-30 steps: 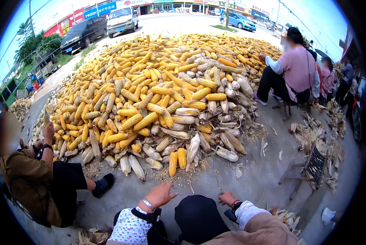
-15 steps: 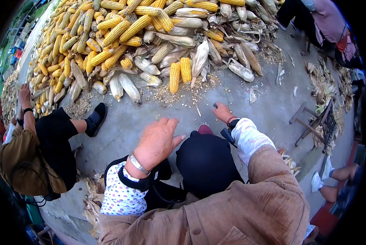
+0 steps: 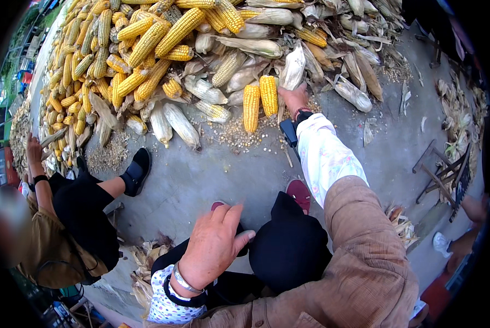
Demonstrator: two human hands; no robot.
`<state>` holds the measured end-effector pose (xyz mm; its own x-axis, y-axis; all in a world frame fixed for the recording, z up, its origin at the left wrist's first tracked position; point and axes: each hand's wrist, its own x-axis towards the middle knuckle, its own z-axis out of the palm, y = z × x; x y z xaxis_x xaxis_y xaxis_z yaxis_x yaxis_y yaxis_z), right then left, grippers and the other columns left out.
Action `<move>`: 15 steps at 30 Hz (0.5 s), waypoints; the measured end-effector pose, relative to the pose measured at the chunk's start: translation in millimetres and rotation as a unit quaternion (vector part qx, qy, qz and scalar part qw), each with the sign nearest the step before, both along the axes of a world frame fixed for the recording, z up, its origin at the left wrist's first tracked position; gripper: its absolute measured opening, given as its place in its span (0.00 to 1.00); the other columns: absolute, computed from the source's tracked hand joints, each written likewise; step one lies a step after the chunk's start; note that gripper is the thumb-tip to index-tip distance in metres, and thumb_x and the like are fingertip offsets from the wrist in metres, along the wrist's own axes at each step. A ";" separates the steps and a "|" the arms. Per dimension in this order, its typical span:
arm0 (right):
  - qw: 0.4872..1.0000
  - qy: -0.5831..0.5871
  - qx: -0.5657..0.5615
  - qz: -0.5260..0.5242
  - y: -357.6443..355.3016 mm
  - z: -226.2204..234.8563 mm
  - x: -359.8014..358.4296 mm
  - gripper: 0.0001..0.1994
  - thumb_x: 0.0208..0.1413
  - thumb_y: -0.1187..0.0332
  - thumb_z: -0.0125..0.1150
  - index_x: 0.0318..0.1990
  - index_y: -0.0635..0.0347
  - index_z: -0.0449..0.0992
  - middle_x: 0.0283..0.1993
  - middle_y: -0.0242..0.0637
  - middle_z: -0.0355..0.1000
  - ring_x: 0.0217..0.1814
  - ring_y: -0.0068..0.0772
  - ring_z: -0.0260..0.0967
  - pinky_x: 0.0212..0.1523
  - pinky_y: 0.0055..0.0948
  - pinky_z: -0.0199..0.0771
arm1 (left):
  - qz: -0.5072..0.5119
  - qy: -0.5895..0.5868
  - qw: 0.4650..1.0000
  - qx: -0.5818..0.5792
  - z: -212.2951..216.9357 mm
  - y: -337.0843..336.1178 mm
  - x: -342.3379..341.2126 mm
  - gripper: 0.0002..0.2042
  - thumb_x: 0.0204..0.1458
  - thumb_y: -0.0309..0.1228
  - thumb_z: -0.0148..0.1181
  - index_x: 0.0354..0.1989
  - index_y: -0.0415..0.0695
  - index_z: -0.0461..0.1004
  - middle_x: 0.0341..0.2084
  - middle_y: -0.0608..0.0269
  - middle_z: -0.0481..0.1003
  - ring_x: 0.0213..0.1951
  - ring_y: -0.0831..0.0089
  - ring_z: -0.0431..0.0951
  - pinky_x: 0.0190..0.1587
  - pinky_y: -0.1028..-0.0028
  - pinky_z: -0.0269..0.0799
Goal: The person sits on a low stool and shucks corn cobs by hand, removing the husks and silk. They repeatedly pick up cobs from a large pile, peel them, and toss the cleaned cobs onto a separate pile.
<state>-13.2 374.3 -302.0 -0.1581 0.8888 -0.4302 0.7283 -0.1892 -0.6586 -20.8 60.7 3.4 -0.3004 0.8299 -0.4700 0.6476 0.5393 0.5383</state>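
My right hand [image 3: 295, 100] reaches far forward to the near edge of a corn heap. Its thumb and fingers are around the lower end of a pale, husk-covered ear of corn [image 3: 294, 66]; part of the grip is hidden from above. Just left of that hand lie two bare yellow corn cobs [image 3: 259, 104], side by side on scattered kernels. Over my lap hovers my left hand [image 3: 211, 246], palm down with fingers stretched and slightly blurred, holding nothing.
The heap of yellow ears [image 3: 146, 54] fills the far left, with husked ears [image 3: 351, 94] to its right. A co-worker in a brown top [image 3: 48, 246] sits at left. A low folding stool [image 3: 447, 177] stands at right near loose husks [image 3: 455, 115].
My right hand has moved forward from above the bare floor to the husk-covered ear. My left hand has stayed near my lap, a little closer to me. The view has shifted slightly.
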 end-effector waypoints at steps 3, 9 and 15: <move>0.998 -0.026 -0.054 -0.003 4.3 5.3 0.0 0.58 0.30 0.54 0.70 0.66 0.63 0.38 0.60 0.65 0.53 0.63 0.59 0.52 0.62 0.39 0.54 | -0.002 -0.014 1.000 -0.020 -2.3 5.0 -1.5 0.21 0.45 0.33 0.62 0.47 0.37 0.66 0.40 0.49 0.70 0.42 0.50 0.70 0.44 0.63 0.67; 0.998 0.035 -0.024 0.035 4.4 -0.4 15.6 0.56 0.31 0.54 0.68 0.67 0.60 0.36 0.61 0.70 0.46 0.61 0.63 0.52 0.62 0.41 0.53 | -0.011 -0.003 1.000 -0.007 -2.5 11.4 0.8 0.22 0.45 0.34 0.62 0.48 0.38 0.66 0.40 0.50 0.70 0.40 0.51 0.71 0.43 0.62 0.67; 0.995 0.076 -0.055 0.026 3.0 -11.1 14.3 0.53 0.33 0.56 0.65 0.67 0.54 0.37 0.59 0.68 0.49 0.59 0.64 0.54 0.60 0.43 0.56 | -0.040 0.006 0.999 0.005 -3.8 14.4 10.8 0.23 0.45 0.35 0.62 0.48 0.37 0.66 0.38 0.50 0.71 0.37 0.52 0.72 0.40 0.63 0.68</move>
<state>1.1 377.4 -313.1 -0.2723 0.8266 -0.4925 0.6328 -0.2318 -0.7388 -10.0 75.1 -0.4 -0.2384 0.8559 -0.4589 0.6954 0.4803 0.5346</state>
